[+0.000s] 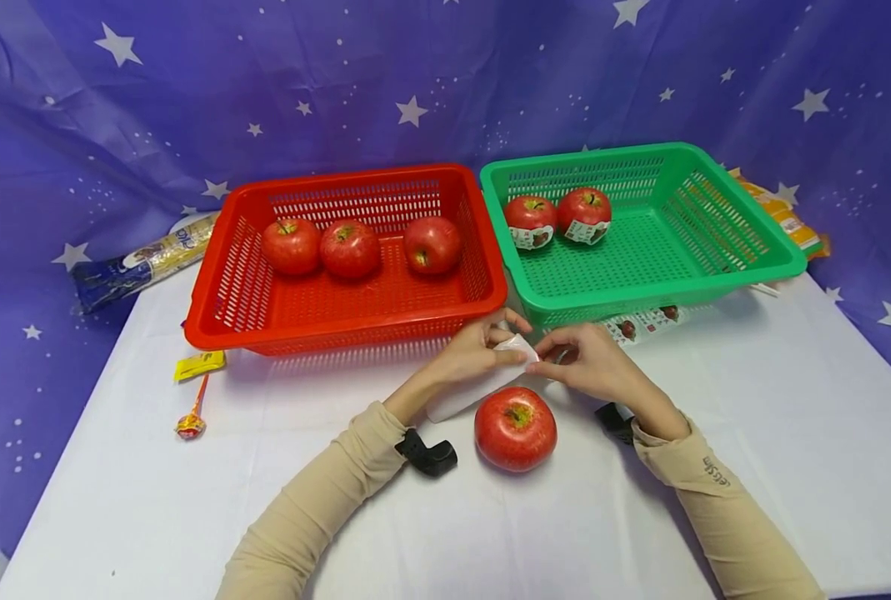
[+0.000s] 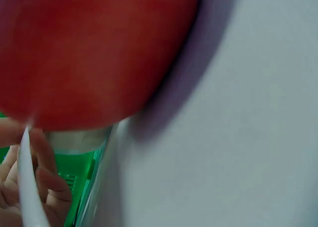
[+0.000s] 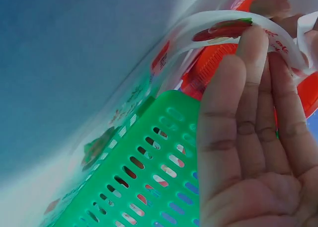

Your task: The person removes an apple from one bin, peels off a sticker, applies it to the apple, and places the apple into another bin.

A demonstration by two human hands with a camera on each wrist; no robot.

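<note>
Pinching a white label strip (image 1: 490,379) betw. both hands: my left hand (image 1: 475,354) grips its backing, my right hand (image 1: 591,362) nips the free end w/ fingertips. Strip's long axis runs left-right, trailing under the green basket (image 1: 745,267). Bare apple (image 1: 516,428) sits just below, nearer me, about midway betw. both wrists.

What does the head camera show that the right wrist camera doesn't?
Only the head view shows three bare apples in the red basket, two labelled apples in the green one, the loose apple on the table, and the left hand pinching a white sheet.

Only the right wrist view shows the printed label strip arching over the fingertips.

Both show the green basket and the right hand.
</note>
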